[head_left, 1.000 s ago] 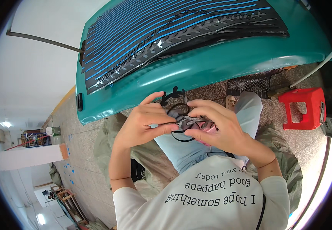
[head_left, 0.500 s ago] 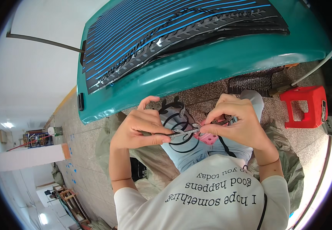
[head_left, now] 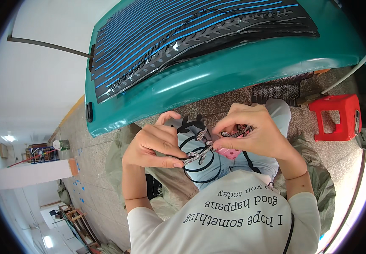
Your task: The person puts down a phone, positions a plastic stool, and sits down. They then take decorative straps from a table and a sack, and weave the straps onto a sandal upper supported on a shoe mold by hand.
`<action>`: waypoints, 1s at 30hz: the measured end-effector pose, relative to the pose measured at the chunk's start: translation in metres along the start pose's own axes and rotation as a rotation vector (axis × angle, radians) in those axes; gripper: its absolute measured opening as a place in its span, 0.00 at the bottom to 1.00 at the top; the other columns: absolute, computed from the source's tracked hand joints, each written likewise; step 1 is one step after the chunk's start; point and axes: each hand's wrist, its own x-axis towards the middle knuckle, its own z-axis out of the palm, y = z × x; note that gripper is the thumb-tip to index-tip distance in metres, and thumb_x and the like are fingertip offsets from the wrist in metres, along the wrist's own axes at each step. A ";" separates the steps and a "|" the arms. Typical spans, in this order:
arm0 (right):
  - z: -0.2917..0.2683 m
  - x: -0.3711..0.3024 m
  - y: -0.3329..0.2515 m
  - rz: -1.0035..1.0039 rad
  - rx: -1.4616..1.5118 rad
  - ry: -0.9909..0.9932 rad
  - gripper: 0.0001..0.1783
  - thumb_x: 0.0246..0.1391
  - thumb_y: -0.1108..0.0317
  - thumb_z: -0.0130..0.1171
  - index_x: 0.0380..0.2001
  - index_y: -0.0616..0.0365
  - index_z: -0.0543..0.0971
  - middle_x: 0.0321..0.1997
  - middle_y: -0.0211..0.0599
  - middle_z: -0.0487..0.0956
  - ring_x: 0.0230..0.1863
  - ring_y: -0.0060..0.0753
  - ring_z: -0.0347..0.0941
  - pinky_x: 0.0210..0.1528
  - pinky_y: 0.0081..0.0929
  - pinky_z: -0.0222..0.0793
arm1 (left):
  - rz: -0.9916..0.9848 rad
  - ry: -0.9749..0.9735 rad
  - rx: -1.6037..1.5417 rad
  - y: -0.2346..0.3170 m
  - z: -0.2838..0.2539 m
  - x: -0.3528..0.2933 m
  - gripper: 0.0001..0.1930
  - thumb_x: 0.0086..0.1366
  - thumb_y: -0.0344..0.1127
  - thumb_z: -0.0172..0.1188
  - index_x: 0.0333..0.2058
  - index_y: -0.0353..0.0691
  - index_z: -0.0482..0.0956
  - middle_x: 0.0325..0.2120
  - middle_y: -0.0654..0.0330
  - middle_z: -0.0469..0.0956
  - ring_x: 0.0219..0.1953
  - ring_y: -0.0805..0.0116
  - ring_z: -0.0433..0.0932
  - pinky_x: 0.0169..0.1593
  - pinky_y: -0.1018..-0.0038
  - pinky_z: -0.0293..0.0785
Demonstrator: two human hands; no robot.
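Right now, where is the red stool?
In the head view the red stool stands on the floor at far right, beyond the right hand, below the teal table edge.

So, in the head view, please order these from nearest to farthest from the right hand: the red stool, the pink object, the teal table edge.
From the right hand:
1. Pink object, just under the fingers, on the lap.
2. Teal table edge, above the hand.
3. Red stool, far right on the floor.
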 end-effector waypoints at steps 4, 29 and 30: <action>-0.001 0.003 0.006 0.018 0.026 -0.154 0.12 0.37 0.64 0.70 0.28 0.56 0.81 0.20 0.29 0.71 0.19 0.20 0.65 0.21 0.17 0.63 | 0.041 -0.017 -0.081 -0.006 0.000 0.000 0.07 0.43 0.31 0.70 0.23 0.37 0.83 0.15 0.64 0.73 0.20 0.72 0.69 0.55 0.59 0.52; -0.009 -0.003 0.027 0.284 0.164 -0.194 0.10 0.39 0.69 0.68 0.25 0.61 0.78 0.24 0.32 0.77 0.25 0.21 0.70 0.28 0.20 0.64 | -0.222 -0.003 -0.022 -0.030 0.009 -0.003 0.04 0.48 0.31 0.67 0.23 0.39 0.82 0.15 0.65 0.78 0.22 0.73 0.73 0.59 0.59 0.51; -0.010 -0.006 0.028 0.270 0.210 -0.211 0.10 0.39 0.70 0.68 0.25 0.61 0.78 0.24 0.32 0.77 0.25 0.21 0.70 0.27 0.20 0.64 | -0.227 0.013 -0.048 -0.028 0.009 -0.004 0.04 0.47 0.31 0.68 0.22 0.39 0.82 0.15 0.65 0.78 0.23 0.72 0.74 0.59 0.58 0.51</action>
